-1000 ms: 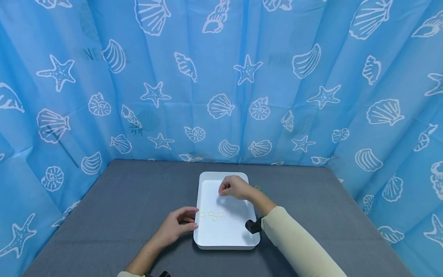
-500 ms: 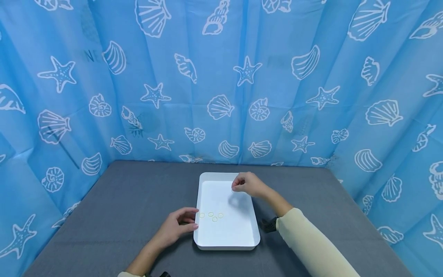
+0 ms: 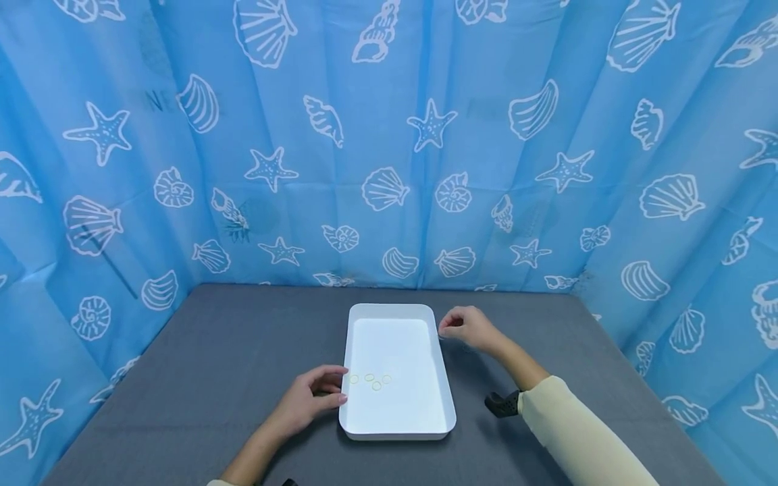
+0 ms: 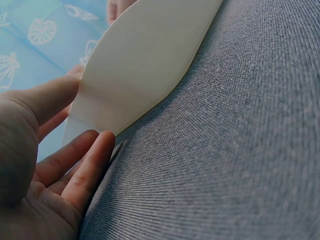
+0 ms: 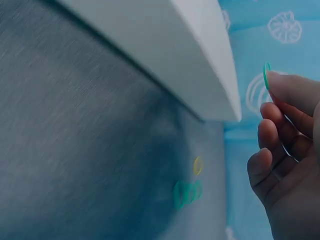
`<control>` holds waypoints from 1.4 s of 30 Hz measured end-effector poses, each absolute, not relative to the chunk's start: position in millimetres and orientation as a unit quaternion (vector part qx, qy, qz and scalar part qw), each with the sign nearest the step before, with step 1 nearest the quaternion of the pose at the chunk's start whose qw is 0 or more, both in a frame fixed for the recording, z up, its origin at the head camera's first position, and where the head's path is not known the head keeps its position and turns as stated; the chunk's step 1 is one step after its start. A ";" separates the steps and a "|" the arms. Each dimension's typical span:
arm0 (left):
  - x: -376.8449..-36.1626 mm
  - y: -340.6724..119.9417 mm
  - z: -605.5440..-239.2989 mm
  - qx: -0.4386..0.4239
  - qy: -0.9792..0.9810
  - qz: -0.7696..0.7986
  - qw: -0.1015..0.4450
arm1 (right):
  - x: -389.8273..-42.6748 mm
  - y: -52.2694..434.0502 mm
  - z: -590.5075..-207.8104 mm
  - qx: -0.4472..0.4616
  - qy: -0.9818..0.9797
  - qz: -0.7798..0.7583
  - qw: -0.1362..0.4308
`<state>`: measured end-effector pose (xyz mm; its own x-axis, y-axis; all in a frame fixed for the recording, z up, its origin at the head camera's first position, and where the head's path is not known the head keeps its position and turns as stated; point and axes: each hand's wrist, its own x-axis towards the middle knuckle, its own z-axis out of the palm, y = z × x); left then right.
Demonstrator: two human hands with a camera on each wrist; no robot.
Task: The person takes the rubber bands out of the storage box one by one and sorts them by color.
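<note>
Shallow white rectangular plastic tray [image 3: 396, 432] sits mid-table on the grey woven cloth table cover [image 3: 231, 351], long side running away from the person. Four small yellow rubber rings [image 3: 370, 379] lie inside it, near the left wall and toward the near end; the far half of the tray floor is bare.

Left hand [image 3: 304, 401] rests on the cloth at the tray's near-left edge, fingers straight and relaxed, tips touching the outer wall; it grips nothing.

Right hand [image 3: 464, 327] is outside the tray, just off its far-right corner, above the cloth. Fingers curled; the wrist view shows a small green rubber ring [image 5: 266, 76] at the fingertips [image 5: 280, 85], apparently pinched there. More loose green and yellow rings [image 5: 189, 187] lie on the cloth beside the tray's right wall, below that hand.

Open cloth on both sides of the tray. Blue shell-print curtain [image 3: 389, 135] closes off the back and both sides of the table.
</note>
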<state>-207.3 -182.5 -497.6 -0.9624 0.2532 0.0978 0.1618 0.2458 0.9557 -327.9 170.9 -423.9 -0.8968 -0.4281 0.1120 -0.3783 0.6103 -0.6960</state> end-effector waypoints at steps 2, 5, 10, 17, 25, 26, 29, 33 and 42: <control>-207.1 -182.4 -497.8 0.134 0.789 0.598 0.033 | -326.5 177.3 -427.8 -0.213 0.898 -0.385 0.031; -206.7 -181.8 -497.1 0.140 0.790 0.596 0.027 | -324.2 186.0 -434.0 -0.197 0.901 -0.386 0.024; -205.9 -180.9 -494.5 0.136 0.788 0.600 0.028 | -321.6 196.6 -444.2 -0.185 0.904 -0.385 0.013; -205.8 -180.3 -492.3 0.121 0.790 0.600 0.041 | -318.3 209.2 -460.8 -0.161 0.918 -0.364 0.006; -207.4 -181.4 -495.4 0.119 0.799 0.588 0.039 | -311.3 217.1 -467.9 -0.146 0.925 -0.352 -0.004; -207.4 -181.5 -495.3 0.120 0.799 0.588 0.038 | -311.0 217.7 -468.3 -0.144 0.926 -0.349 -0.007; -207.4 -181.5 -494.6 0.120 0.799 0.588 0.038 | -311.9 219.3 -470.0 -0.139 0.927 -0.347 -0.012; -206.7 -181.0 -493.3 0.115 0.799 0.589 0.040 | -313.0 219.8 -472.2 -0.132 0.930 -0.342 -0.014; -205.1 -180.7 -492.5 0.112 0.794 0.597 0.040 | -312.0 216.5 -472.8 -0.112 0.937 -0.331 -0.015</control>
<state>-205.1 -180.7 -492.5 -0.9716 0.2260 0.0704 0.1304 0.2630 0.9559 -312.0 216.5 -472.8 -0.9746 -0.1995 0.1020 -0.2193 0.7560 -0.6167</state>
